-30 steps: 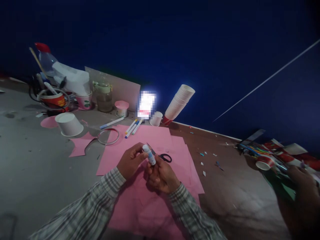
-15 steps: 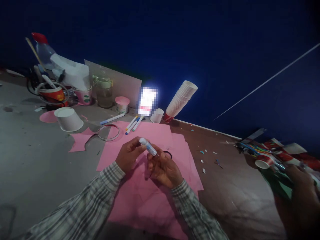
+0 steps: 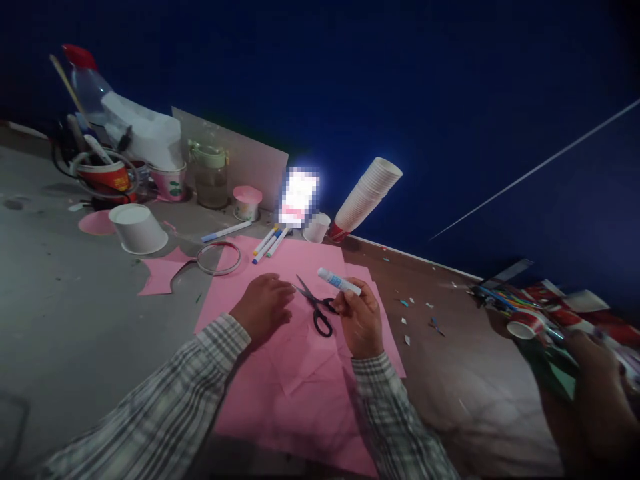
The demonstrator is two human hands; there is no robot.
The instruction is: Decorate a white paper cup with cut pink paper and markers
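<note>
A white and blue glue stick (image 3: 339, 281) is gripped by my right hand (image 3: 364, 321), held up over the pink paper (image 3: 250, 407). My left hand (image 3: 263, 308) is empty, its fingers bent and slightly apart above the paper. Between the hands lie black-handled scissors (image 3: 314, 303), blades pointing toward the back left; my left fingertips are near the blade tips. Whether those fingertips touch the paper, I cannot tell.
Several markers (image 3: 270, 245), a ring (image 3: 219, 258) and an upturned paper cup (image 3: 137, 229) lie behind my left hand. A leaning stack of paper cups (image 3: 367, 197) stands at the wall. Another person's hand (image 3: 595, 373) is at the far right, by a cluttered pile.
My right hand has carried the glue stick to the right, away from my left hand, which has let go of it. The scissors, mostly hidden before, now show.
</note>
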